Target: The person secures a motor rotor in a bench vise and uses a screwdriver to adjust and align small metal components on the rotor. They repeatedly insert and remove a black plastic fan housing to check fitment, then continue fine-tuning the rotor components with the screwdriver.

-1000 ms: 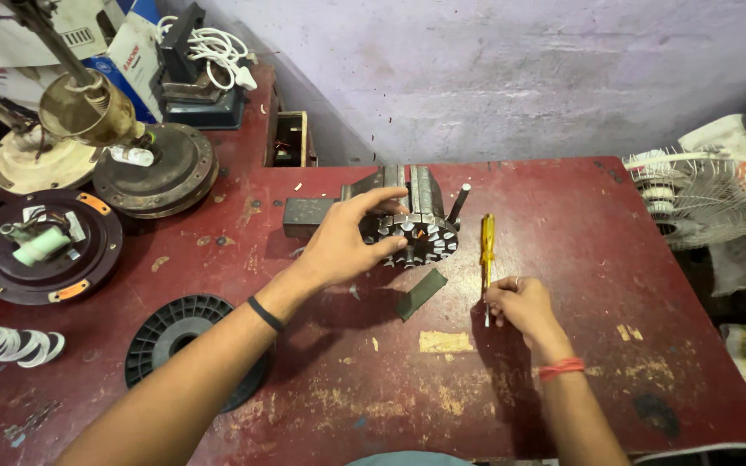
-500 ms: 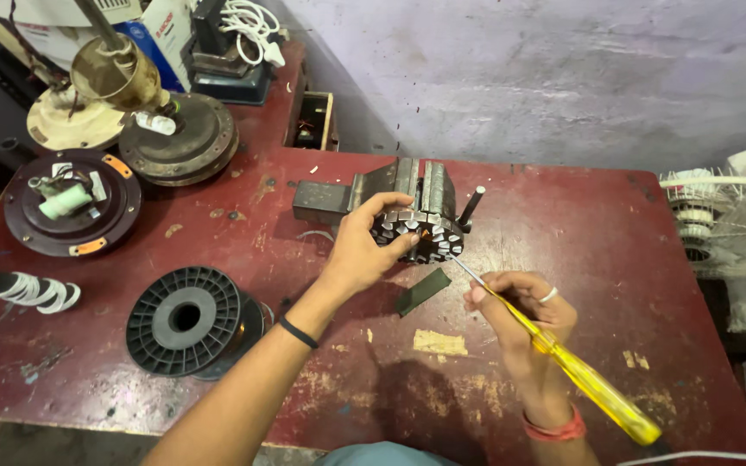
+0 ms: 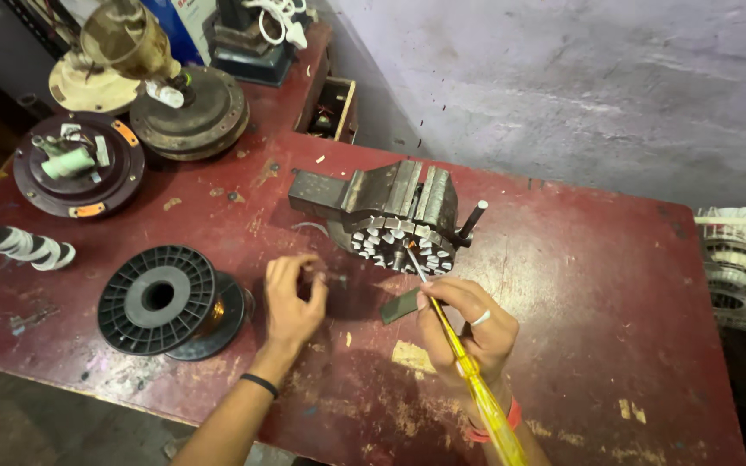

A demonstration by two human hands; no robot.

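2 hands work at the red bench [image 3: 580, 285]: the right hand [image 3: 468, 324] grips a yellow screwdriver [image 3: 464, 367], tip at the stator [image 3: 399, 246] in the vise [image 3: 395, 194]; the left hand [image 3: 293, 298] pinches a small piece beside the black spool [image 3: 161, 298].

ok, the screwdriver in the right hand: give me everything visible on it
The screwdriver has a translucent yellow handle, apparently plastic, and a thin bare metal shaft. It slants from the lower right up to the left. The right hand holds it near the front of the handle, fingers wrapped around it. Its tip sits at the slotted stator core clamped in the bench vise; actual contact cannot be confirmed.
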